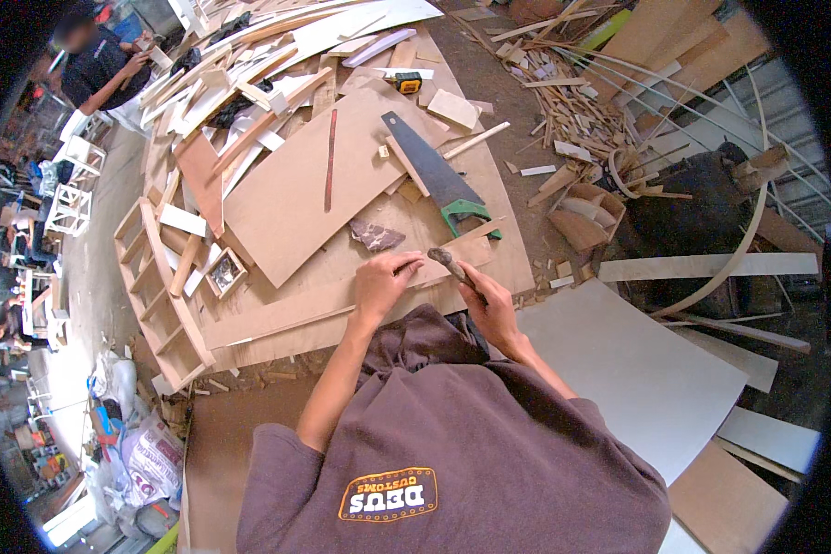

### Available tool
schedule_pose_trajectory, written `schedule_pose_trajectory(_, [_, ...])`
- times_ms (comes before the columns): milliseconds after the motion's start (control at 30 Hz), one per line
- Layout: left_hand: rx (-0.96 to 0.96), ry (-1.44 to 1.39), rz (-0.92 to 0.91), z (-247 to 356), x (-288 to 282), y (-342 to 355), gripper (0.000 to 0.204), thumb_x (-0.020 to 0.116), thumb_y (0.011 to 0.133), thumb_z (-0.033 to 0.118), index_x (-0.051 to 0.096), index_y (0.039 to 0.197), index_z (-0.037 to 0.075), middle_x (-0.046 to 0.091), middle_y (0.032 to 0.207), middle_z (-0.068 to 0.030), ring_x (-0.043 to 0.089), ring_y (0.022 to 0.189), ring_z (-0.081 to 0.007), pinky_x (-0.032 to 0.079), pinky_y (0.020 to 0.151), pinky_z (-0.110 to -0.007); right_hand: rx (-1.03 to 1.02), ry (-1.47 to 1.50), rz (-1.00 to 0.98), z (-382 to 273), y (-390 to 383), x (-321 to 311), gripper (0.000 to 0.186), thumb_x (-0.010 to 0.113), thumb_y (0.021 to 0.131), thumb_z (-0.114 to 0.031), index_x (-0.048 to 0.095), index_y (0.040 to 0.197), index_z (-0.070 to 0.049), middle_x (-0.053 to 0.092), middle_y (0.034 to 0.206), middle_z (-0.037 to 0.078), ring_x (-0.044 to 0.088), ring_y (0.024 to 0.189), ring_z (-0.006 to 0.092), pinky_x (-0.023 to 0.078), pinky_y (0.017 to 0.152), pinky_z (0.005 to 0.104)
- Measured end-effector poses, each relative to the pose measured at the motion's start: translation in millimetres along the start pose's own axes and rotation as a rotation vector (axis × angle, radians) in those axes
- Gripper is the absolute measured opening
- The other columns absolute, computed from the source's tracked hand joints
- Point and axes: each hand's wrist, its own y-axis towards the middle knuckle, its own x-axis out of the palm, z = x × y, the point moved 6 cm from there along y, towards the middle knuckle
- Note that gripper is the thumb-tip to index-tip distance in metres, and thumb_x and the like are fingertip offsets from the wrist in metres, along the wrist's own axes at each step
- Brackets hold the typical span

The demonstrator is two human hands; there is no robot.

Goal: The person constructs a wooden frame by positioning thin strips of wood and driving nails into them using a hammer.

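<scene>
My left hand (387, 277) is pinched over a long pale wooden strip (286, 322) at the near part of the workbench; what its fingertips hold is too small to make out. Just to its right, my right hand (487, 300) grips a worn hammer (451, 263), head raised toward the left hand. Beyond them lie a broken reddish stone-like piece (376, 235), a handsaw with green handle (431, 174), a large rectangular board (286, 212) bearing a thin red stick (331, 158), and a black-and-yellow tape measure (407, 83).
A wooden ladder-like frame (143, 263) and small box (226, 272) sit left. Offcuts (240, 74) crowd the bench's far part. A co-worker (102, 74) stands far left. Scraps (554, 111), curved strips (702, 265) and a large pale sheet (637, 369) lie right.
</scene>
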Motion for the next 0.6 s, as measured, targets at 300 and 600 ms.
schedule_pose_trajectory(300, [0.073, 0.070, 0.088, 5, 1, -4, 0.022, 0.072, 0.092, 0.034, 0.082, 0.103, 0.017, 0.076, 0.091, -0.0104, 0.071, 0.080, -0.0308, 0.056, 0.071, -0.041, -0.038, -0.036, -0.023, -11, 6, 0, 0.041, 0.067, 0.098, -0.012, 0.061, 0.139, -0.009, 0.071, 0.108, 0.021, 0.072, 0.091, 0.0368, 0.057, 0.076, 0.0401])
schedule_pose_trajectory(600, [-0.039, 0.055, 0.026, 1, 0, -3, 0.023, 0.074, 0.091, 0.034, 0.081, 0.105, 0.018, 0.073, 0.084, -0.0156, 0.070, 0.075, -0.0337, 0.054, 0.067, -0.043, -0.136, -0.050, 0.040, -20, 4, -1, 0.041, 0.065, 0.099, -0.012, 0.060, 0.140, -0.012, 0.071, 0.108, 0.021, 0.071, 0.090, 0.0401, 0.057, 0.073, 0.0436])
